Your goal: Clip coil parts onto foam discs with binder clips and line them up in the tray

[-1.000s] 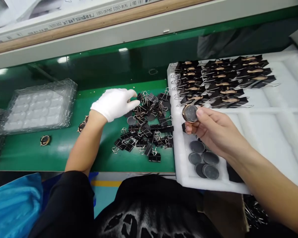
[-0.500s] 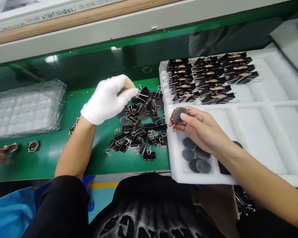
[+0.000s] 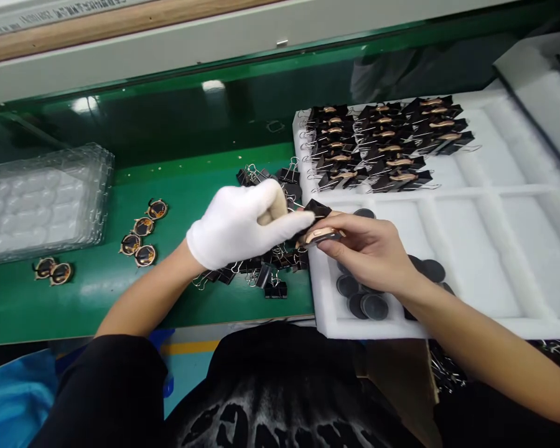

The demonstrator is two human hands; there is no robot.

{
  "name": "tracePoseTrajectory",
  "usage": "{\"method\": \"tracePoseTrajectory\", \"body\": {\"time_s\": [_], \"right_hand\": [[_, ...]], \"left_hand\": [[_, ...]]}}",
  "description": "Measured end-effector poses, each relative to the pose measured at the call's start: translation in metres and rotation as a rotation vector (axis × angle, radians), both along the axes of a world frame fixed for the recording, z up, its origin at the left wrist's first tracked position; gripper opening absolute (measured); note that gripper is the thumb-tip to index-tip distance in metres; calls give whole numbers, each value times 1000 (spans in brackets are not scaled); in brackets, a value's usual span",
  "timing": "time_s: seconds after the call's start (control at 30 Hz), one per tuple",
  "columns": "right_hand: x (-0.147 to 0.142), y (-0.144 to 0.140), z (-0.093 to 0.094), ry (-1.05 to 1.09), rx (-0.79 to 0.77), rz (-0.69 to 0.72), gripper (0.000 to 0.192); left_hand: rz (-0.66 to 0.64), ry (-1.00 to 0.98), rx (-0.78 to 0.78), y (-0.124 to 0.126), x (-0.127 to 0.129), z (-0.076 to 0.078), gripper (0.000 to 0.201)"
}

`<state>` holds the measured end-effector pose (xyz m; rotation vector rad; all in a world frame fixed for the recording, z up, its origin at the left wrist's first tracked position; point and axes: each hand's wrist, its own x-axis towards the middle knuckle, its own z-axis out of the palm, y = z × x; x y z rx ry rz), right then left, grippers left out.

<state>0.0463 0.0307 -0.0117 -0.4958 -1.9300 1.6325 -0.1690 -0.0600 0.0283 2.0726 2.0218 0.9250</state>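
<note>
My left hand point(image 3: 242, 224), in a white glove, pinches a black binder clip point(image 3: 318, 209) between thumb and fingers. The clip is right at the fingertips of my bare right hand point(image 3: 373, 252). That hand grips a round gold-rimmed watch case point(image 3: 321, 234), tilted so its edge shows. Whether the clip's jaws touch the case I cannot tell. Below my gloved hand lies a heap of loose binder clips point(image 3: 264, 274), partly hidden by it. Dark round discs point(image 3: 374, 306) lie in the foam tray compartment under my right hand.
The white foam tray point(image 3: 476, 194) holds rows of clipped gold-rimmed cases point(image 3: 343, 158) at its back. Several loose watch cases point(image 3: 144, 255) lie on the green table point(image 3: 191, 186) to the left. Clear plastic trays point(image 3: 42, 199) are stacked farther left. A raised ledge point(image 3: 168, 56) runs along the back.
My left hand has moved right and down from the clip heap to my right hand, carrying a binder clip. My right hand has turned the case edge-on. The other person's hand has left view.
</note>
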Motion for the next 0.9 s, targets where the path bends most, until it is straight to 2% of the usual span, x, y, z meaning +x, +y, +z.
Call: {"method": "tracePoseTrajectory", "body": {"time_s": [0.1,0.23,0.33,0.43,0.57,0.7,0.9], "right_hand": [[5,2,4,-62,78,49,10],[8,7,11,-122,193,125,10],[10,10,14,-125,215,177,9],[13,14,16,-111,159,125,8],[18,24,21,-77,-42,-56,7],[22,34,27,-177,-35,-16,14],[27,40,22,-234,-20,28,13]], "left_hand": [[-62,127,-110,1,-9,3,58],[-224,145,-225,0,-7,3,67],[-228,151,-231,-1,1,0,65],[-191,149,-239,0,2,-3,60],[-206,39,-237,4,-2,-6,50],[-312,-36,-250,4,-1,-14,50],[-342,-71,-319,1,6,-22,51]]}}
